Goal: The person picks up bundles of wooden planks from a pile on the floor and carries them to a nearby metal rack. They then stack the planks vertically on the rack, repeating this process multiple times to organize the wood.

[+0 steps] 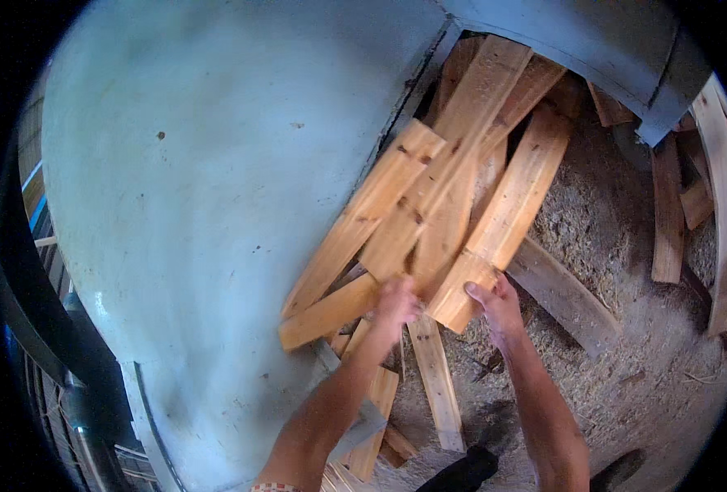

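My right hand (499,305) grips the near end of a pale wooden board (462,289), its thumb lying on top and its fingers at the right edge. Beyond that end, another length of board (523,189) runs on up to the right; whether they are one piece I cannot tell. My left hand (398,303) is blurred, at the near end of a knotted board (396,238) and beside a short board piece (331,312). Its fingers are curled and partly hidden. Left of these slants a board with dark knots (363,213), against the pale blue metal surface.
The large pale blue metal surface (216,164) takes up the left side. Boards stick out from an opening under a metal panel (593,41). Loose boards (667,213) lie at the right on sawdust-covered ground (601,394). A narrow board (437,385) lies between my forearms.
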The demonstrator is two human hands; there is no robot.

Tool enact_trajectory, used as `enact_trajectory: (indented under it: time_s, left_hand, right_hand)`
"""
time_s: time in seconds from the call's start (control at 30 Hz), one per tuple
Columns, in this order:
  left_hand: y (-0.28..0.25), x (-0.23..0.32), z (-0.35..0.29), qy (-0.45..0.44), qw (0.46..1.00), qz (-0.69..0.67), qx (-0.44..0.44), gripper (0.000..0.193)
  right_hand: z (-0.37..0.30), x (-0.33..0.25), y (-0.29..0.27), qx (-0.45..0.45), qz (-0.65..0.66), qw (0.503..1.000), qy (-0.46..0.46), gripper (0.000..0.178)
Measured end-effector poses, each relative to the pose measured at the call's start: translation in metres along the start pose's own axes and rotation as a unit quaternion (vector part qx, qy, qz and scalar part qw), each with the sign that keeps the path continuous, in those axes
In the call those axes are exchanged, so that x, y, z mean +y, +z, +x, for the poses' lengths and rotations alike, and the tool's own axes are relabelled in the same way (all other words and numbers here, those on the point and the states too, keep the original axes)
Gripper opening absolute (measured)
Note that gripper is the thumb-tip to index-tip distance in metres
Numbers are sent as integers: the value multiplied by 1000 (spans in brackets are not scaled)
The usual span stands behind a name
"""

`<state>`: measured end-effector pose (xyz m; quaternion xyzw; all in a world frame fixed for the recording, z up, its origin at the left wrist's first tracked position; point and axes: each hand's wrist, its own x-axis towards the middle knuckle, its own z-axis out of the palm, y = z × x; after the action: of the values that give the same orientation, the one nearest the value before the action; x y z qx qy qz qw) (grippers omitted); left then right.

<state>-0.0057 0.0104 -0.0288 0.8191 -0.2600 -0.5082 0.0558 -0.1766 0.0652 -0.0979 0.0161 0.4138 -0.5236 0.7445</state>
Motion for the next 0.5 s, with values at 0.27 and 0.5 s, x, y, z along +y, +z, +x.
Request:
enact_trajectory:
  time_s: [0.27,0.5]
  left_hand:
    - [52,-92,-106,39,983,94,-156,30]
    - [40,-45,-81,322,916,226,75,38]
  right_hand:
    - [-143,-20,-86,12,-76,997,22,50]
    - [-140,22,-137,49,-53,997,19,57]
